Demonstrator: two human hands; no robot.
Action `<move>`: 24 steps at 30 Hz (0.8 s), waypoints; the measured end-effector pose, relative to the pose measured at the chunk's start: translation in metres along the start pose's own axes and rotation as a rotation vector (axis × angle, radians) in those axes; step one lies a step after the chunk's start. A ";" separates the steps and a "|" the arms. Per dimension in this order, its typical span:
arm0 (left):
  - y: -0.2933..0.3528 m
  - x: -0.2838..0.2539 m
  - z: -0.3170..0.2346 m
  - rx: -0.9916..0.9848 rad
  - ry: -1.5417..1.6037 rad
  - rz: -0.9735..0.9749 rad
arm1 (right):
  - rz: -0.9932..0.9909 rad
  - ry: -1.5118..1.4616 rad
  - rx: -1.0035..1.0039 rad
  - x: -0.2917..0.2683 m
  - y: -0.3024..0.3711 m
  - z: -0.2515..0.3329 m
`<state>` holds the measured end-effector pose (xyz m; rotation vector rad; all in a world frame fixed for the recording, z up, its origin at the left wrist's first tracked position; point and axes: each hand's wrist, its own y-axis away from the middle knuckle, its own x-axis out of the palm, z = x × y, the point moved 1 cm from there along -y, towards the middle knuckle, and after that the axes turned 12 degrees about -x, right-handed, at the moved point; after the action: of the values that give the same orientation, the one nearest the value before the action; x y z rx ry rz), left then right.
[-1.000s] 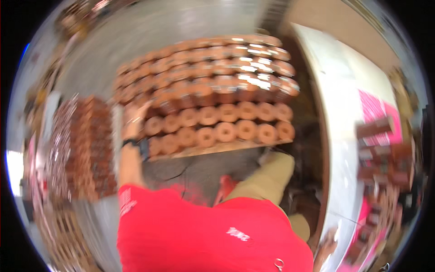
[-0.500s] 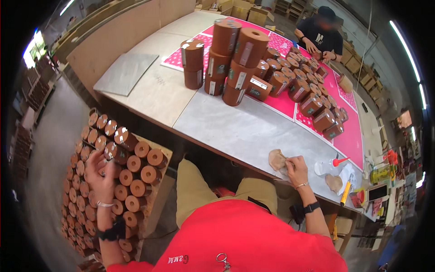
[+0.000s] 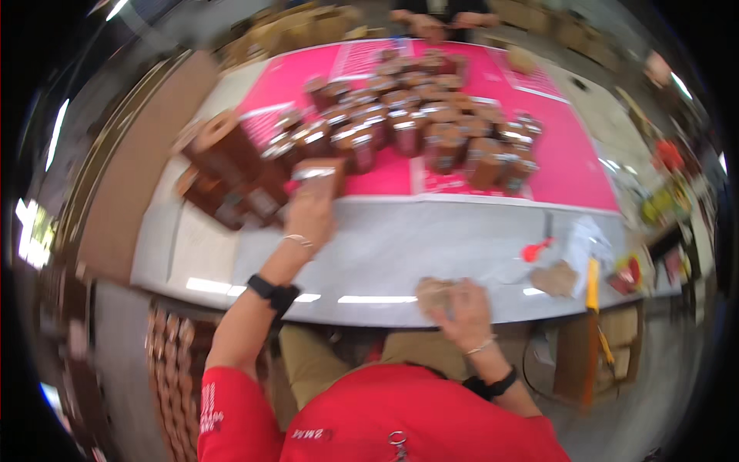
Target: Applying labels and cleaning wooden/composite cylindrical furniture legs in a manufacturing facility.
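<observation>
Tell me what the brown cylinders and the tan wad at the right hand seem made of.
Brown cylinders: perhaps stained wood or fired clay, glossy, given the bright highlights; blur hides any grain. Tan wad: probably cloth, matte, given its soft, shineless look.

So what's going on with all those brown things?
A person in a red shirt has their left hand at a brown block, too blurred to show a grip, and their right hand on a tan cloth on the gray tabletop. Brown cylinders sit on pink sheets, with stacks at the left. Another person's hands are across the table.
</observation>
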<state>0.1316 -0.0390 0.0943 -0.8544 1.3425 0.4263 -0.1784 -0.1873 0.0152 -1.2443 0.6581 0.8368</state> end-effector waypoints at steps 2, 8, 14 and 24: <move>-0.038 0.016 -0.001 0.198 0.089 -0.252 | 0.004 -0.085 0.026 0.006 -0.009 0.002; -0.085 0.061 0.011 -0.079 -0.234 0.017 | -0.051 0.007 0.146 0.017 -0.017 -0.008; -0.076 0.049 0.010 -0.089 -0.190 0.080 | -0.098 -0.084 0.059 0.019 -0.010 -0.021; 0.079 -0.005 -0.047 -0.102 0.908 0.224 | -0.139 -0.043 0.049 0.015 -0.004 0.000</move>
<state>0.0424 -0.0225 0.0762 -1.0352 2.2825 0.2797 -0.1671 -0.1855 0.0051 -1.2107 0.5485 0.7265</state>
